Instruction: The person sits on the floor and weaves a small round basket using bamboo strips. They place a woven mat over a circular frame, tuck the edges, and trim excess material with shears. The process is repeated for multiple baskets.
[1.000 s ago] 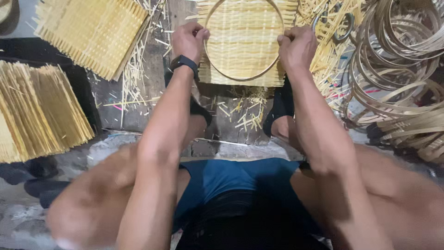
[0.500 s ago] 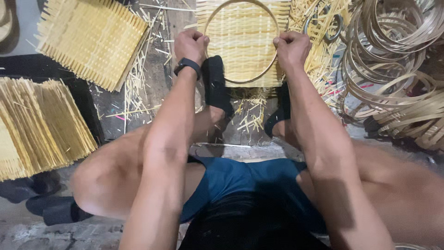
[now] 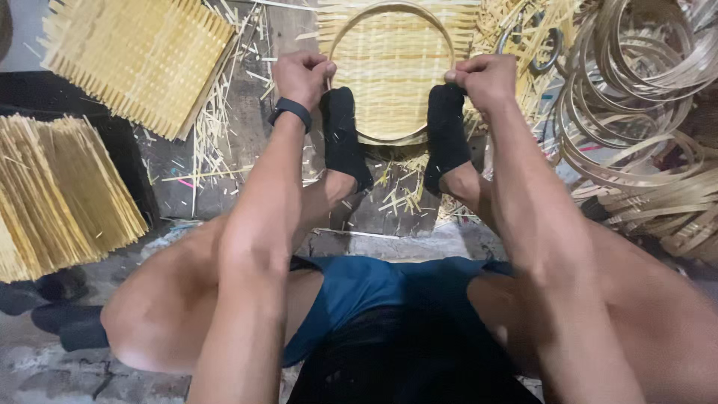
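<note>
A round bamboo hoop [image 3: 389,138] lies on a square woven bamboo mat [image 3: 393,67] on the floor in front of me. My left hand [image 3: 301,76], with a black band on its wrist, grips the hoop's left side. Gripping the right side of the hoop is my right hand [image 3: 486,78]. Both my feet in black socks [image 3: 344,138] [image 3: 446,131] press on the near edge of the mat, just inside my hands.
Another woven mat [image 3: 134,60] lies at the upper left and a stack of bamboo strips [image 3: 60,194] at the left. A heap of bamboo hoops [image 3: 643,112] fills the right side. Loose splinters litter the dark floor [image 3: 224,179]. Scissors [image 3: 538,37] lie beyond my right hand.
My knees have come up and both socked feet have moved forward onto the near edge of the mat. My hands keep their hold on the hoop.
</note>
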